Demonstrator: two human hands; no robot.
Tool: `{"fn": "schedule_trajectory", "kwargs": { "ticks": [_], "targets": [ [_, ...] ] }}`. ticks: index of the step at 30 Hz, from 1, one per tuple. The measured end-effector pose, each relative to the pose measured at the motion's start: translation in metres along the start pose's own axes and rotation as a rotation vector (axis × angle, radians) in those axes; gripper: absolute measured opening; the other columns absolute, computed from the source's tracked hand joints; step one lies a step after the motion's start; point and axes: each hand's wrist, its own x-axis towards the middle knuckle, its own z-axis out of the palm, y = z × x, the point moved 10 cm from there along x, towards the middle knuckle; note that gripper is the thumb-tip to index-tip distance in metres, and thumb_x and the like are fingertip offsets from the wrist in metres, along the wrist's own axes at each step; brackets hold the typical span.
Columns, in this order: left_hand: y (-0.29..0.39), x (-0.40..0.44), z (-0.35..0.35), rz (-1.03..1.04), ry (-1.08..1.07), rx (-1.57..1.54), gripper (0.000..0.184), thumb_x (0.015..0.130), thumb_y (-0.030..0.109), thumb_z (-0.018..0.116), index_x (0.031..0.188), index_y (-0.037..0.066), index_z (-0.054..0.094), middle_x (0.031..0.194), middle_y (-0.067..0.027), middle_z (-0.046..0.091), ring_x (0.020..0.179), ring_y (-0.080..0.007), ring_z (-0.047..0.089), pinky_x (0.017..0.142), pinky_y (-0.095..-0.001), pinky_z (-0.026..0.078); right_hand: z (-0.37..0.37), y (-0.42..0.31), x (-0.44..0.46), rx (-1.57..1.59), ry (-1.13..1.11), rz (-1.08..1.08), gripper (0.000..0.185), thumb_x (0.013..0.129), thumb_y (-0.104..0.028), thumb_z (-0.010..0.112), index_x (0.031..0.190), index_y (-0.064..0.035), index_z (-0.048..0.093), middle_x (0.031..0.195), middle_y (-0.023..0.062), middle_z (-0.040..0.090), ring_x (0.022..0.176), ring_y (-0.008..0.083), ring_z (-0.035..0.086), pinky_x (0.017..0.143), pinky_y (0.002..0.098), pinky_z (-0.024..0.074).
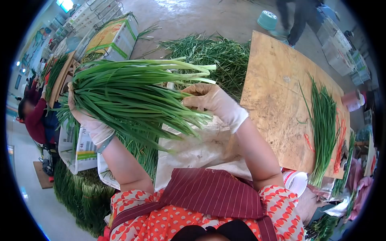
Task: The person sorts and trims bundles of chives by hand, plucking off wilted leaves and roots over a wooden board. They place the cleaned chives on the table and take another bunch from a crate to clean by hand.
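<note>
A large loose bunch of garlic chives (128, 90) lies across in front of me, green leaves to the left and pale stem ends to the right. My left hand (90, 122), in a light glove, is wrapped round the leafy end; leaves hide part of its fingers. At the stem end, my gloved right hand (219, 102) has its fingers bent and pinched on some of the chive stems. Several thicker white stalks stick out above that hand. Below the bunch is a pale cloth (193, 150) over my lap.
On the wooden board (277, 92) at right lie a smaller chive bundle (323, 128) and red ties (339, 140). A heap of loose greens (225, 58) covers the floor ahead. White crates (86, 150) and stacked chives (86, 195) stand at left. Another person (36, 116) sits far left; someone stands behind the board.
</note>
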Motion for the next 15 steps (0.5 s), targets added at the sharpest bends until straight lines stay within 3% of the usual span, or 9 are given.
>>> {"fn": "schedule_trajectory", "kwargs": {
  "ticks": [1, 3, 5, 6, 8, 15],
  "targets": [
    [0.001, 0.003, -0.005, 0.0, -0.001, -0.001, 0.04, 0.091, 0.028, 0.045, 0.124, 0.005, 0.051, 0.128, -0.0129, 0.051, 0.114, -0.0286, 0.05, 0.1, -0.0437, 0.037, -0.008, 0.004, 0.002, -0.151, 0.107, 0.055, 0.03, 0.082, -0.014, 0.067, 0.106, 0.003, 0.06, 0.09, 0.0079, 0.064, 0.076, 0.0125, 0.061, 0.068, 0.024, 0.0499],
    [-0.007, 0.005, 0.008, -0.125, -0.219, -0.102, 0.032, 0.09, 0.026, 0.045, 0.115, 0.011, 0.06, 0.121, -0.0064, 0.057, 0.109, -0.0224, 0.053, 0.096, -0.0404, 0.041, -0.014, 0.017, 0.011, -0.125, 0.138, -0.012, 0.022, 0.082, -0.01, 0.067, 0.098, 0.0029, 0.062, 0.089, 0.0077, 0.065, 0.074, 0.0138, 0.062, 0.067, 0.0248, 0.0508],
    [-0.008, 0.0, 0.012, -0.088, -0.163, -0.061, 0.031, 0.09, 0.026, 0.045, 0.113, 0.011, 0.06, 0.119, -0.0061, 0.058, 0.109, -0.0221, 0.054, 0.096, -0.0403, 0.041, -0.018, 0.017, 0.014, 0.072, 0.157, -0.1, 0.017, 0.084, -0.01, 0.064, 0.096, 0.0026, 0.061, 0.091, 0.0089, 0.065, 0.078, 0.0161, 0.063, 0.069, 0.0259, 0.0524],
    [-0.006, -0.003, 0.012, -0.051, -0.106, -0.019, 0.031, 0.09, 0.025, 0.045, 0.112, 0.011, 0.061, 0.118, -0.0059, 0.059, 0.108, -0.0218, 0.054, 0.096, -0.0401, 0.041, -0.015, 0.015, 0.012, 0.072, 0.157, -0.1, 0.017, 0.084, -0.01, 0.064, 0.096, 0.0026, 0.061, 0.091, 0.0089, 0.065, 0.078, 0.0161, 0.063, 0.069, 0.0259, 0.0524],
    [-0.005, -0.003, 0.015, -0.036, -0.113, -0.022, 0.03, 0.09, 0.025, 0.045, 0.111, 0.011, 0.061, 0.117, -0.0058, 0.059, 0.107, -0.0218, 0.055, 0.095, -0.0402, 0.042, -0.015, 0.021, 0.004, 0.376, 0.224, -0.02, 0.016, 0.085, -0.009, 0.062, 0.095, 0.0021, 0.059, 0.095, 0.0106, 0.065, 0.081, 0.0177, 0.064, 0.071, 0.0267, 0.054],
    [-0.002, 0.005, 0.01, -0.05, -0.135, -0.057, 0.028, 0.089, 0.024, 0.046, 0.107, 0.01, 0.063, 0.114, -0.007, 0.061, 0.102, -0.0227, 0.057, 0.093, -0.0408, 0.044, -0.014, 0.021, 0.002, 0.52, 0.232, -0.108, 0.016, 0.09, -0.012, 0.055, 0.099, 0.0006, 0.058, 0.101, 0.0125, 0.064, 0.084, 0.016, 0.063, 0.071, 0.0247, 0.0541]
  ]
}}
